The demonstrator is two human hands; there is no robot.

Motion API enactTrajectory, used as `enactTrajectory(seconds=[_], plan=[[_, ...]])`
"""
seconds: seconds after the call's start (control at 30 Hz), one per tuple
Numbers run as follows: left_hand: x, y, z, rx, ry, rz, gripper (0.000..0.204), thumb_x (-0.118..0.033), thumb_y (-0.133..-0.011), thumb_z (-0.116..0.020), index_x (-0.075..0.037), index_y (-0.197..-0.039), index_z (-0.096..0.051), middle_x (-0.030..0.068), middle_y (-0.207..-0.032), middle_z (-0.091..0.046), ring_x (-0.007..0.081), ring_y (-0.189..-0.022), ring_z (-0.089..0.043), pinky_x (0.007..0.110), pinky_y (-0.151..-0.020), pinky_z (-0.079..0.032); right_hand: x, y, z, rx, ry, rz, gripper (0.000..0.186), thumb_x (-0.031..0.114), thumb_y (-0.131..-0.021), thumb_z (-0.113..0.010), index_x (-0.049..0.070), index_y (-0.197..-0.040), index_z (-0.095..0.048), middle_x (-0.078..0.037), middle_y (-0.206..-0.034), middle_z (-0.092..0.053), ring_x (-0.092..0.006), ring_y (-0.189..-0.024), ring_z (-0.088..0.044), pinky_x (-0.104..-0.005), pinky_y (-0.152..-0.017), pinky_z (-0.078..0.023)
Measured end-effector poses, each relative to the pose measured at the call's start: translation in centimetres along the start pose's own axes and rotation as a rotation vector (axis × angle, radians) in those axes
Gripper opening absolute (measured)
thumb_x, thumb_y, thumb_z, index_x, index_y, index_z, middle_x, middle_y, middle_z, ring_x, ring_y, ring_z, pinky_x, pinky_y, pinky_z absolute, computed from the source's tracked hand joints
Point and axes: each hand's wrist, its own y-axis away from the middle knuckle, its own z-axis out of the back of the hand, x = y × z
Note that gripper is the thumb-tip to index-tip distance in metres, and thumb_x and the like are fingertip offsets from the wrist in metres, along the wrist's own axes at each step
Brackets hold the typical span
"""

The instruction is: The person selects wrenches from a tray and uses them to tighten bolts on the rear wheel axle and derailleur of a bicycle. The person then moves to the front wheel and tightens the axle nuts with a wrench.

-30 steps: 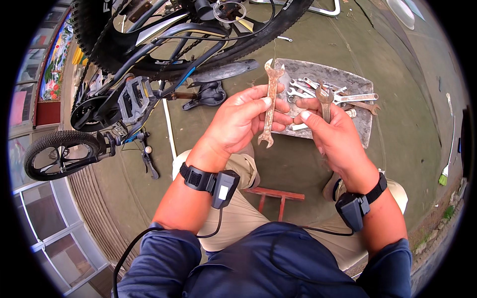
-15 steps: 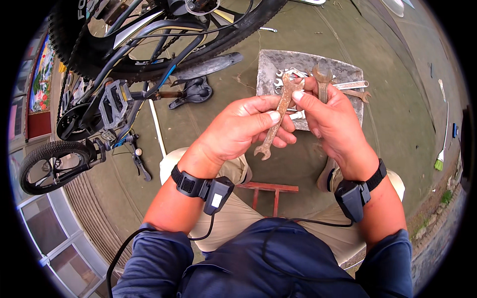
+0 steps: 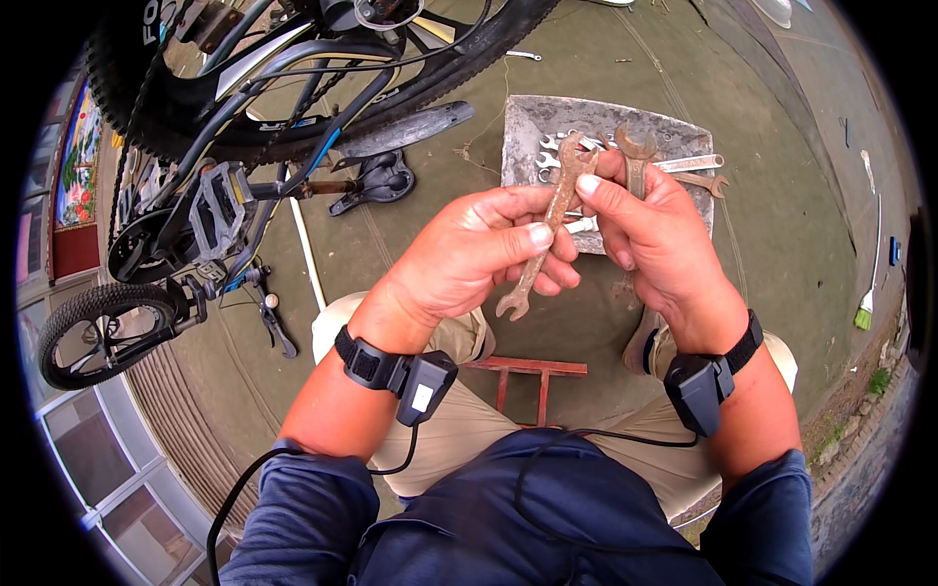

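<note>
My left hand (image 3: 464, 244) is closed on a rusty double open-end wrench (image 3: 561, 200), which slants between my hands with one jaw up and one down. The thumb of my right hand (image 3: 669, 234) presses on the upper part of that wrench. My right hand is also closed round a second rusty open-end wrench (image 3: 636, 174), its jaw pointing up and its lower end showing below the palm. Behind both hands lies a worn grey tray (image 3: 674, 127) with several wrenches in it. One silver wrench (image 3: 694, 163) sticks out over its right rim.
A bicycle (image 3: 322, 107) fills the upper left, its saddle (image 3: 379, 181) low beside the tray. Below my hands stands a red metal frame (image 3: 528, 367) between my legs. A brush with green bristles (image 3: 864, 317) lies far right, and a small wrench (image 3: 525, 56) lies beyond the tray.
The wrench in my left hand has tilted very slightly. Both hands keep their hold, and the view has shifted a little.
</note>
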Motion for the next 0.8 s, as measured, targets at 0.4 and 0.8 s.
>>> enactTrajectory(seconds=[0.4, 0.8], plan=[[0.4, -0.4, -0.8, -0.222, -0.272, -0.129, 0.02, -0.007, -0.094, -0.068, 0.0, -0.108, -0.056, 0.0079, -0.09, -0.065, 0.0149, -0.069, -0.069, 0.025, -0.057, -0.055, -0.2, 0.0, 0.0, 0.027, -0.086, -0.019, 0.022, 0.021, -0.096, -0.066, 0.004, -0.11, -0.065, 0.007, -0.064, -0.051, -0.0018, -0.048, -0.037, -0.0204, -0.046, -0.028], [0.6, -0.2, -0.6, -0.17, -0.261, -0.156, 0.02, -0.014, -0.096, -0.068, -0.002, -0.108, -0.056, 0.0082, -0.086, -0.066, 0.0166, -0.069, -0.069, 0.026, -0.057, -0.054, -0.2, -0.1, -0.3, 0.009, -0.089, -0.027, 0.019, 0.023, -0.097, -0.062, 0.005, -0.103, -0.067, 0.006, -0.068, -0.056, -0.0029, -0.049, -0.038, -0.0215, -0.045, -0.028]])
